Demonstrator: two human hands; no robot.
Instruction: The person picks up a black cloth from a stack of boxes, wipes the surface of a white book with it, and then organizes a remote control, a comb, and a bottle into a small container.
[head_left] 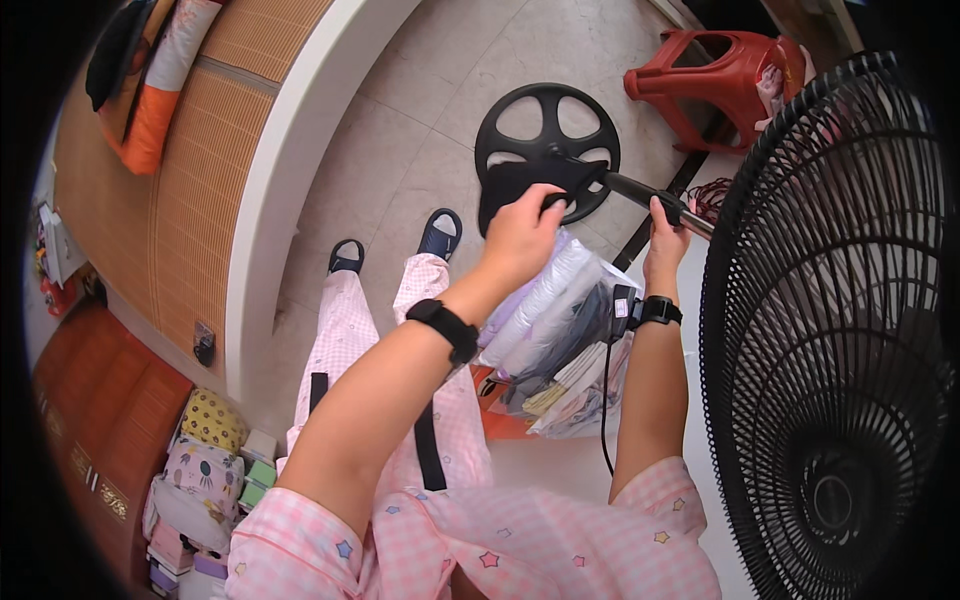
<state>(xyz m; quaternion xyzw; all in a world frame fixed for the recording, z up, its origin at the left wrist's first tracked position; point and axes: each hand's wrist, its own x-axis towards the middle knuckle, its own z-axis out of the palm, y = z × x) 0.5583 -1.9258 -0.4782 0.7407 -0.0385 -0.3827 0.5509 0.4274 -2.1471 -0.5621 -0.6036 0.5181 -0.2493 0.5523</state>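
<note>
fan base [547, 135]: 1 | fan head [830, 330]: 1 | red stool [715, 75]: 1 | slippers [440, 233]: 2 | wristbands [445, 325]: 2

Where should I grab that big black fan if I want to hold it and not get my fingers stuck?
Probably the black pole, from the side, the way the right hand wraps it now. It is thin, round and smooth, so fingers close around it. The left hand holds a black cloth by the round base. The wire grille has finger-sized gaps, so avoid it.
</note>
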